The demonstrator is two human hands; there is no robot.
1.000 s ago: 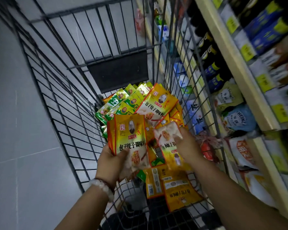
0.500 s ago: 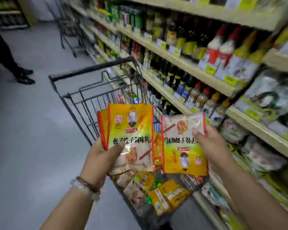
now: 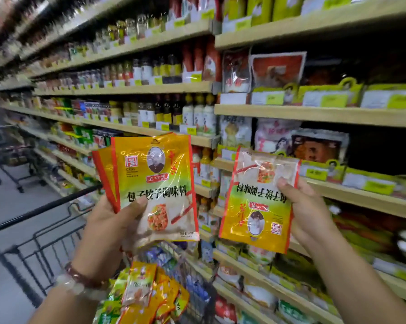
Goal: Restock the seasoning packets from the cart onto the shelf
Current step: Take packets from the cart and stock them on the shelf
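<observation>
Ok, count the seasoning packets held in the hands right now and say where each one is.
At least 3. The left hand grips a fanned stack: one upright packet in front, edges of at least one more behind. The right hand pinches one upside-down packet. More may be hidden in the stack.

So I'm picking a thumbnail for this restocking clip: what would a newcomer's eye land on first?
First, the two bright orange-yellow seasoning packets held up mid-frame: the left hand grips a small stack of packets upright, while the right hand pinches a single packet upside down. Behind them run long wooden shelves crowded with bottles and bags. Below, more packets lie heaped in the wire cart.
</observation>
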